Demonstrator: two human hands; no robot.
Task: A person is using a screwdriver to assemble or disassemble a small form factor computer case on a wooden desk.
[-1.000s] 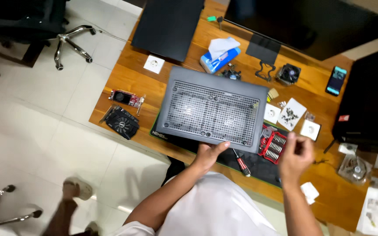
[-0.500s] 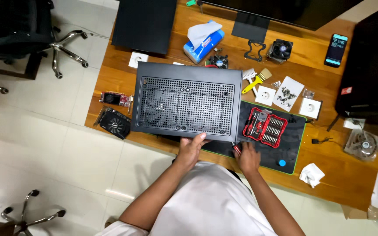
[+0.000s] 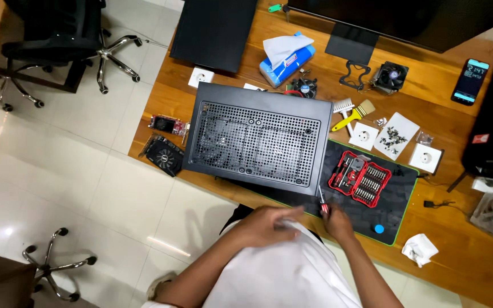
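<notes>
A black computer case (image 3: 258, 138) with a perforated side panel lies flat on the wooden desk (image 3: 457, 245). My right hand (image 3: 336, 221) grips a small screwdriver (image 3: 322, 201) with a red and black handle, just off the case's near right corner, over a black mat (image 3: 392, 219). My left hand (image 3: 266, 224) hovers near my white shirt, below the case's near edge, fingers loosely curled and holding nothing that I can see. A red bit set (image 3: 360, 177) lies open on the mat to the right.
A graphics card (image 3: 164, 154) sits left of the case. Behind it lie a blue tissue pack (image 3: 288, 57), small fans (image 3: 391, 75), brushes (image 3: 352, 112), a phone (image 3: 471, 81) and a monitor foot (image 3: 349, 44). Office chairs (image 3: 58, 40) stand on the tiled floor.
My right hand came in from the far right to the case's near right corner and now holds the screwdriver upright. My left hand pulled back from the case edge toward my body.
</notes>
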